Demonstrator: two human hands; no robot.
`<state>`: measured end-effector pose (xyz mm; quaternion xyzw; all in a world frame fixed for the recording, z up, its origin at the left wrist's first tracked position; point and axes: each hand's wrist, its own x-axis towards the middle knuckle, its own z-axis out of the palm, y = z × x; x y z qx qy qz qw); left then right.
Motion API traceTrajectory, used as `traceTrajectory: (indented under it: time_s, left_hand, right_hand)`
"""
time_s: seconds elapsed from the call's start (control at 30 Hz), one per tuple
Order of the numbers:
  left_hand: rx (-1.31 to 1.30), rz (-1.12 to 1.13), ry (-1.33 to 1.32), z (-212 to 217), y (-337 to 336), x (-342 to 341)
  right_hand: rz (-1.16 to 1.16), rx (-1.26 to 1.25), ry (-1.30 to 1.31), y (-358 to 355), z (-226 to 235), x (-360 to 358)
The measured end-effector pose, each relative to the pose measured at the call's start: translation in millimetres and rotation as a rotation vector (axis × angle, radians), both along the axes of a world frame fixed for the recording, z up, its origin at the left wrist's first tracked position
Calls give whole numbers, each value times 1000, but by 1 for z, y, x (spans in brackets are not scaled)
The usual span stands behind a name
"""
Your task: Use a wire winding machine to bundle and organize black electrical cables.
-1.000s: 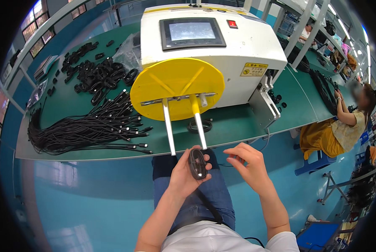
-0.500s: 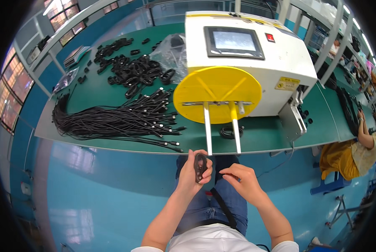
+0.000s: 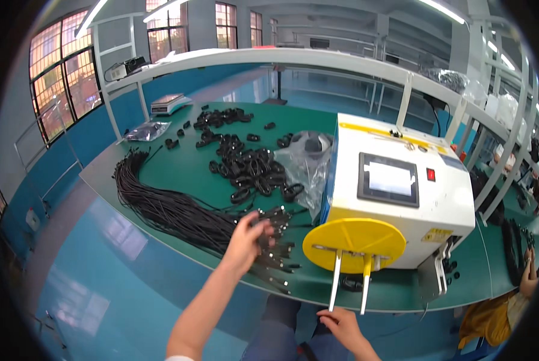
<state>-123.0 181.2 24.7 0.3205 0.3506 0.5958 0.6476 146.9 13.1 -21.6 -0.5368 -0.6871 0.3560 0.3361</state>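
Observation:
My left hand [image 3: 247, 239] reaches out over the green table [image 3: 179, 168] and is closed around a black cable piece [image 3: 264, 231], right above the plug ends of a long bundle of black cables [image 3: 173, 210]. My right hand [image 3: 341, 323] hangs low in front of the table edge, just below the two white prongs [image 3: 349, 283] that stick out of the yellow disc [image 3: 354, 243] of a white winding machine [image 3: 402, 186]. Its fingers are loose and I see nothing in it.
Several coiled black cables [image 3: 245, 168] lie behind the bundle, beside a clear plastic bag [image 3: 305, 159]. A scale [image 3: 168, 102] stands at the far left corner. Another person's hand [image 3: 529, 274] works at the right rim. White shelf rails run overhead.
My head has turned left and up. My left hand has gone from in front of the prongs up and left to the cable bundle. My right hand has dropped lower.

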Motion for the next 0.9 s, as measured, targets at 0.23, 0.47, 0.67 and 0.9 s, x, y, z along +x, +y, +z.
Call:
traceTrajectory:
  time_s: [0.23,0.47,0.67,0.9]
  left_hand:
    - [-60,618,703,0,170,-52]
    - [807,254,1376,-18,6,-29]
    - [939,185,1708,-30,-22,-42]
    - [990,191,1823,-21,-7,-53]
  right_hand:
    - [14,-90,81,7,15,-14]
    - [14,-163,92,7,-7,-6]
    - [101,-108,103,3,-8,-21]
    - [154,-73,35,-14,5,-24]
